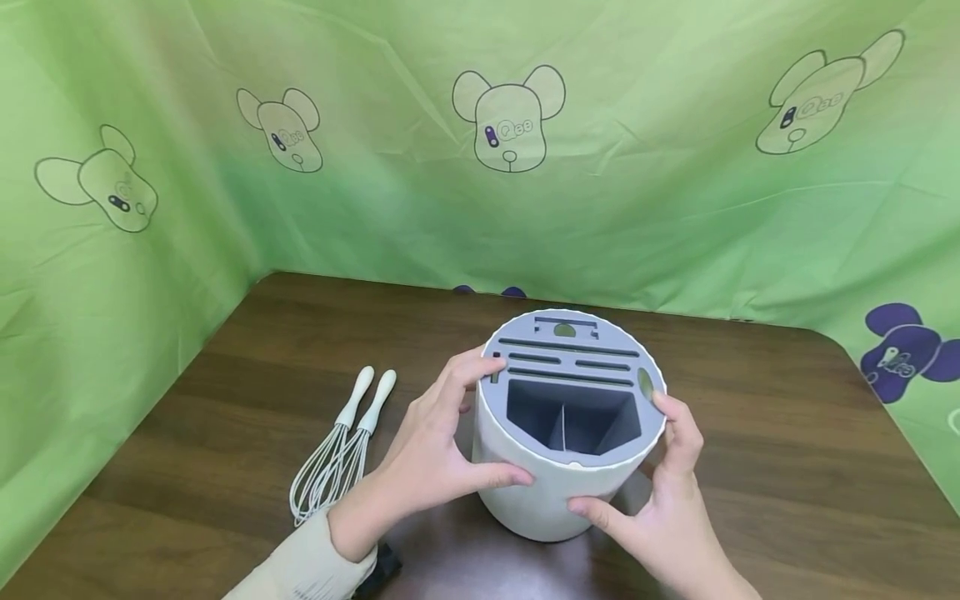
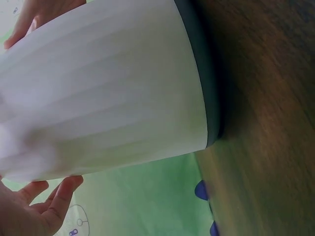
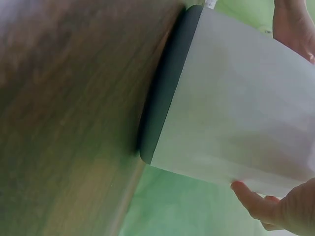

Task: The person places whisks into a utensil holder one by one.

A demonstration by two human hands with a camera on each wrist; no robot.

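Both hands hold a round white utensil holder (image 1: 532, 500) that stands upright on the table. Its grey slotted insert (image 1: 570, 354) fills the top, with long narrow slots at the back and a divided opening in front. My left hand (image 1: 431, 446) grips the left side, thumb across the front wall and index fingertip over the rim on the insert. On the right, my right hand (image 1: 667, 487) has fingers at the rim and its thumb against the front wall. A dark base (image 2: 202, 73) shows under the white wall in the left wrist view.
Two whisks with pale handles (image 1: 363, 392) and wire loops (image 1: 326, 479) lie left of the holder, beside my left forearm. The brown wooden table (image 1: 772, 442) meets a green printed curtain (image 1: 375, 192) at the back and sides.
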